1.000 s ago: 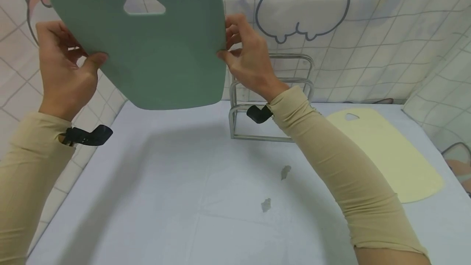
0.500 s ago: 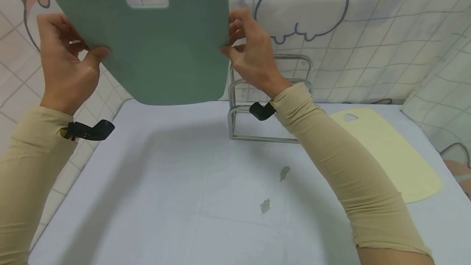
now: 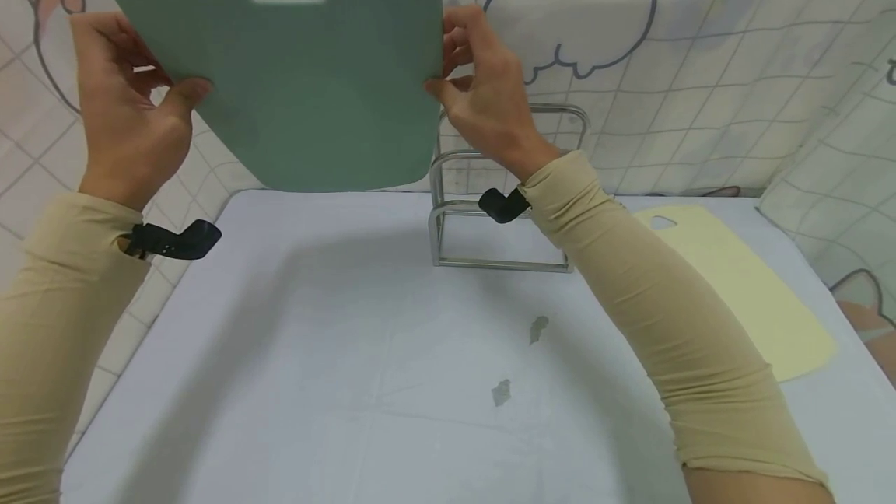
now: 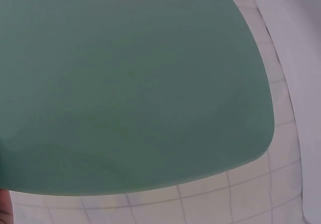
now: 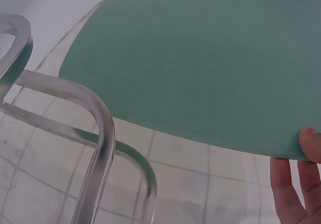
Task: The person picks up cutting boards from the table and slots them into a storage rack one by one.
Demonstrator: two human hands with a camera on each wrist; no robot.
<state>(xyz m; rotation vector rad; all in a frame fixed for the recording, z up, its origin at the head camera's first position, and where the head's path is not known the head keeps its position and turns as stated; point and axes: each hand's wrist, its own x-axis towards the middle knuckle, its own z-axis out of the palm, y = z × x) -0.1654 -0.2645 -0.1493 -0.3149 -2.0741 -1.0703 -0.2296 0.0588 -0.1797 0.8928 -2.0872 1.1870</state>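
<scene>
A green cutting board (image 3: pixel 315 92) with a triangular handle hole is held up above the table, its top edge cut off by the head view. My left hand (image 3: pixel 133 111) grips its left side, thumb on the near face and fingers behind. On the opposite side my right hand (image 3: pixel 490 92) pinches the edge between thumb and fingers. The right wrist view shows that thumb on the face of the board (image 5: pixel 200 73), with fingertips under the edge. In the left wrist view the board (image 4: pixel 135 93) fills most of the picture, and only a bit of the left hand shows.
A metal wire rack (image 3: pixel 504 263) stands at the back of the white table (image 3: pixel 315 379), partly behind my right hand and forearm. To the right lies a pale yellow cutting board (image 3: pixel 749 286), partly covered by my right sleeve. Tiled-pattern curtains (image 3: pixel 700 99) rise behind the table.
Both hands and the green cutting board have shifted slightly up and to the right in the head view. The grip on it looks the same.
</scene>
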